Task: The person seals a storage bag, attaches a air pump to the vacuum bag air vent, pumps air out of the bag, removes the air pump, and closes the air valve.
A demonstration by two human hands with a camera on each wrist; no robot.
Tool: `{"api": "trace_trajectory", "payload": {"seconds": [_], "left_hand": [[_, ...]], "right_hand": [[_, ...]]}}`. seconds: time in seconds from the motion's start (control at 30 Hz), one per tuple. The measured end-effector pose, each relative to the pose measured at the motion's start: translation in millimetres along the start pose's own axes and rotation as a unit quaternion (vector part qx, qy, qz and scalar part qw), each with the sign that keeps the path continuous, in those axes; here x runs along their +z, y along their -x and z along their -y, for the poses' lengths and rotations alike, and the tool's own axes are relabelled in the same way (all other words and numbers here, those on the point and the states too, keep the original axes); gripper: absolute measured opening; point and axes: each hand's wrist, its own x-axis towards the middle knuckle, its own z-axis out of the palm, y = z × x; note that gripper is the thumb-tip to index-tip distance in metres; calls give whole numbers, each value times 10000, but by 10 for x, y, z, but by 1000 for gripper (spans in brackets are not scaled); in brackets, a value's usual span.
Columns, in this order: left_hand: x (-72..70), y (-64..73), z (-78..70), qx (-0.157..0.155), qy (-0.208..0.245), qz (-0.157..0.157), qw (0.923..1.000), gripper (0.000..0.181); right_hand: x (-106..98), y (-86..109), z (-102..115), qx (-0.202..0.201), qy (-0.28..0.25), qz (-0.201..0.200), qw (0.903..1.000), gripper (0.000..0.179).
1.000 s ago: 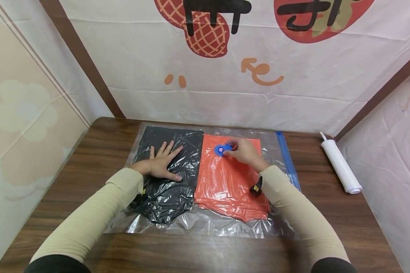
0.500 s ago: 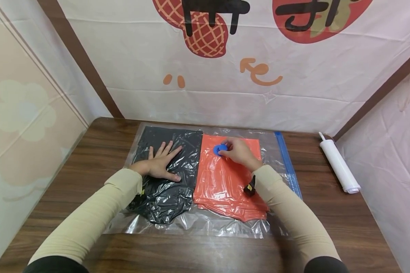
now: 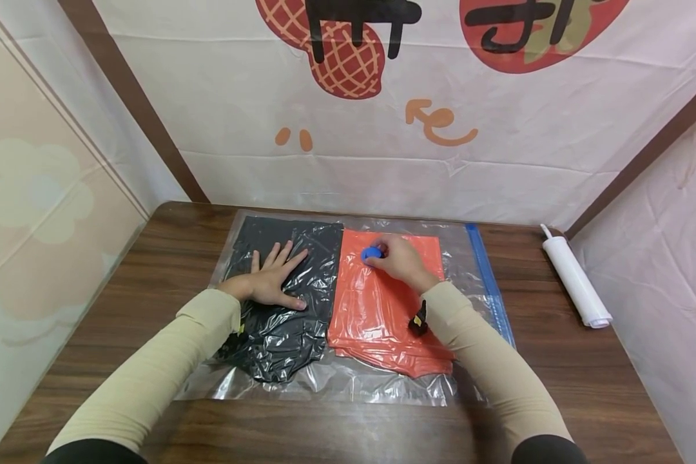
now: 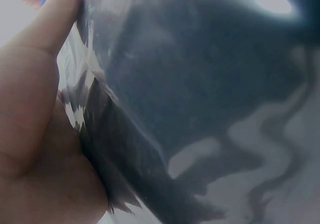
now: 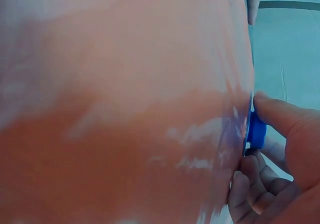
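Observation:
A clear vacuum storage bag (image 3: 383,388) lies flat on the table, with a folded black garment (image 3: 313,258) in its left half and a folded orange garment (image 3: 359,303) in its right half. My left hand (image 3: 267,283) presses on the bag over the black garment, fingers spread. My right hand (image 3: 403,261) pinches the round blue valve cap (image 3: 371,255) above the orange garment. In the right wrist view, thumb and fingers are at the edge of the blue cap (image 5: 257,130), which sits on the film. The left wrist view has the black garment (image 4: 200,74) close up under shiny plastic.
Right of the bag a white hand pump (image 3: 577,280) lies on the brown wooden table (image 3: 557,361). A blue zip strip (image 3: 490,283) runs along the bag's right edge. Printed cloth (image 3: 348,167) hangs behind the table and at both sides.
The valve cap's blue flap, folded open to the right a second ago, now lies over the valve. My right hand has shifted slightly left with it. My left hand has stayed in place.

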Motion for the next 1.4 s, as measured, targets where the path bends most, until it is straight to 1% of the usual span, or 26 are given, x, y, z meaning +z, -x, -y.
{"api": "trace_trajectory", "payload": {"seconds": [0.07,0.13,0.23,0.27,0.37,0.47,0.57,0.73,0.8,0.83,0.9,1.03,1.2,1.27,1.4], "left_hand": [[5,-7,6,13,33,-1,10000,123],[18,-19,23,29,74,4,10000,125],[36,-30,47,7,67,45,10000,127],[37,-30,50,22,84,46,10000,128],[22,-15,44,57,74,32,10000,127],[4,3,36,151,146,-39,9998,124],[13,0,52,190,214,-90,9996,125],[73,-44,114,215,221,-118,9995,128],[92,-55,132,205,169,-121,9996,129],[91,-56,132,226,220,-129,9994,129],[85,-55,127,281,321,-149,9990,129],[48,-33,112,277,355,-138,9989,129],[40,-20,53,182,93,-99,9997,124],[42,-20,31,135,47,-72,9999,122],[19,-25,32,105,-13,-75,9999,121]], "right_hand": [[7,-1,-16,42,-78,-15,10000,43],[9,-5,-46,67,-234,19,9997,54],[1,-18,-109,-19,-550,183,9983,66],[-9,-20,-127,-71,-723,276,9970,66],[-42,-29,-179,-257,-1192,572,9909,56],[-78,-31,-204,-278,-1568,782,9841,51],[-89,-34,-220,-223,-1633,876,9824,48],[-94,-37,-245,-57,-1705,964,9806,45],[-97,-42,-261,-15,-1739,957,9801,44],[-99,-43,-264,-6,-1801,949,9791,43],[-102,-51,-279,-10,-1903,890,9777,41],[-90,-72,-283,-62,-2067,786,9752,37],[-79,-62,-297,-80,-2071,818,9749,35],[-77,-54,-303,-7,-2080,849,9744,34],[-70,-69,-292,102,-1933,787,9779,33]]}}
